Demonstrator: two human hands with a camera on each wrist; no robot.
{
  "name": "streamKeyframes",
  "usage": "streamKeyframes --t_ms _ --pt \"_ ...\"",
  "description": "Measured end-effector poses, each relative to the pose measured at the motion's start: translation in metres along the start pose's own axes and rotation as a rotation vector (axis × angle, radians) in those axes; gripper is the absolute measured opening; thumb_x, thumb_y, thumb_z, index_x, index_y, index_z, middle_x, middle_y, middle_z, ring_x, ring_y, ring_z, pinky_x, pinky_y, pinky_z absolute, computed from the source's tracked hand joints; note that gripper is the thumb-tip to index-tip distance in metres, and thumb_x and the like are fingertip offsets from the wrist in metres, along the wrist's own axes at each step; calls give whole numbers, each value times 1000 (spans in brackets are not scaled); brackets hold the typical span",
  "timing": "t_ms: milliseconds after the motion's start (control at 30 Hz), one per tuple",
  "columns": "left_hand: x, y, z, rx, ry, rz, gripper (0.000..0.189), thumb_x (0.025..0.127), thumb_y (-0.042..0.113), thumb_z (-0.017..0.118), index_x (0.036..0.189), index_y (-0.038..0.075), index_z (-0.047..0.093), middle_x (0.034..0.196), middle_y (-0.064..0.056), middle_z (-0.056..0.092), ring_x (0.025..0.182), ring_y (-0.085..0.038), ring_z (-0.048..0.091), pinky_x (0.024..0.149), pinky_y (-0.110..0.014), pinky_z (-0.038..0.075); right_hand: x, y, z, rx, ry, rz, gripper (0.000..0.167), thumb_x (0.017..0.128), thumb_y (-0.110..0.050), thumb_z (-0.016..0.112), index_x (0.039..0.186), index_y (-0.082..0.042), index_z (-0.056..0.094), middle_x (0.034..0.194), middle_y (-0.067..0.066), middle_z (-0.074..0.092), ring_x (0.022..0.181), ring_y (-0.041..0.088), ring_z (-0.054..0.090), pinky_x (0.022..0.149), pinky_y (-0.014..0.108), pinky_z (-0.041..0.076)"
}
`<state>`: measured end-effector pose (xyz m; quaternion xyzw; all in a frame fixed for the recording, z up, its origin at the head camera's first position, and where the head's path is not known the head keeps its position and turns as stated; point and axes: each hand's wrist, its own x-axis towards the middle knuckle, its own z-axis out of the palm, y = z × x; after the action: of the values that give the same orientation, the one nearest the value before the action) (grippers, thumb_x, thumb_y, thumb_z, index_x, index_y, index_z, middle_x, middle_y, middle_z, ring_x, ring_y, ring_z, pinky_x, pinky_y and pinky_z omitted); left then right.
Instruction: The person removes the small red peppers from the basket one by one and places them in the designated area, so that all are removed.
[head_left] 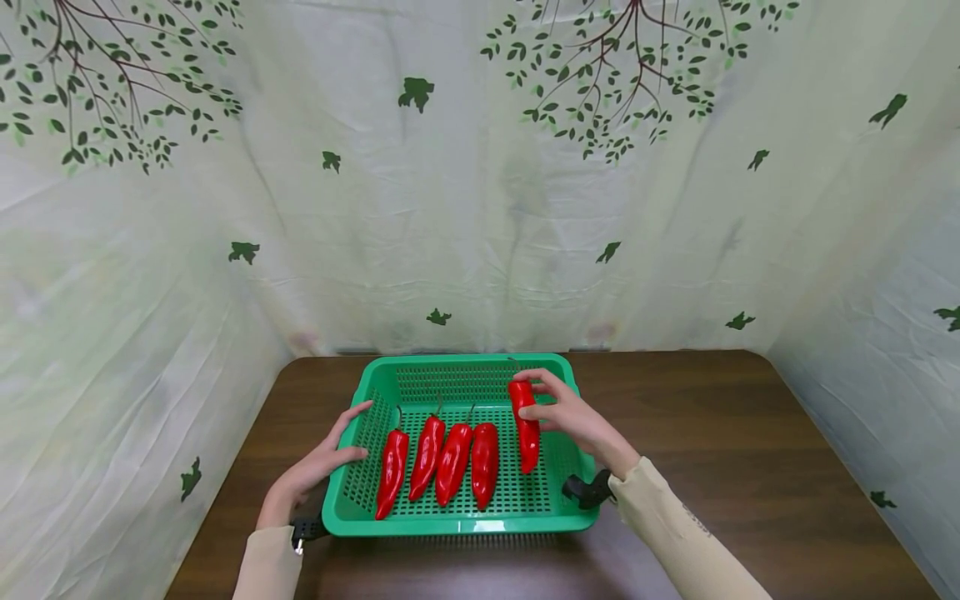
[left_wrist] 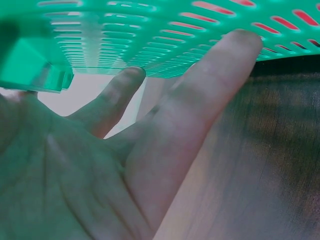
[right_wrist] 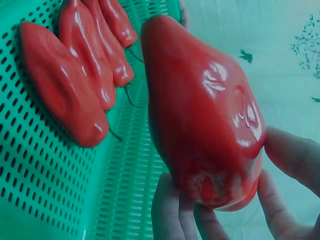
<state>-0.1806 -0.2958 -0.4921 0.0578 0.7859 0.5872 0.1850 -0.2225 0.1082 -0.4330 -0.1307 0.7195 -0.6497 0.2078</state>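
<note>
A green plastic basket (head_left: 420, 527) with slotted walls is in the middle of the head view. My left hand (head_left: 327, 454) grips its left side, thumb over the rim. In the left wrist view, longer fingers (left_wrist: 200, 100) reach under to the slotted outside. My right hand (head_left: 573, 414) pinches a shiny red pepper (head_left: 527, 442) between thumb and fingers, over the basket's right part. The right wrist view shows this held pepper (right_wrist: 205, 110) close up. Several more red peppers (head_left: 453, 465) lie side by side in the basket, thin dark stems toward the back.
The basket is over a dark brown wooden table (head_left: 675, 433), which extends to its left and right. Behind and at both sides hangs a pale curtain (head_left: 480, 208) printed with branches and green leaves. A black wrist strap (head_left: 588, 490) is near the basket's right edge.
</note>
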Motion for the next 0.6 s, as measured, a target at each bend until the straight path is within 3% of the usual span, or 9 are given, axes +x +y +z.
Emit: streamKeyframes --t_ms 600 --pt "1 0 0 3 -6 1 71 94 15 55 151 31 15 150 -17 13 123 -45 34 82 -47 51 -9 2 -28 -57 24 -36 48 92 -13 62 136 -10 44 135 21 41 111 34 52 88 44 49"
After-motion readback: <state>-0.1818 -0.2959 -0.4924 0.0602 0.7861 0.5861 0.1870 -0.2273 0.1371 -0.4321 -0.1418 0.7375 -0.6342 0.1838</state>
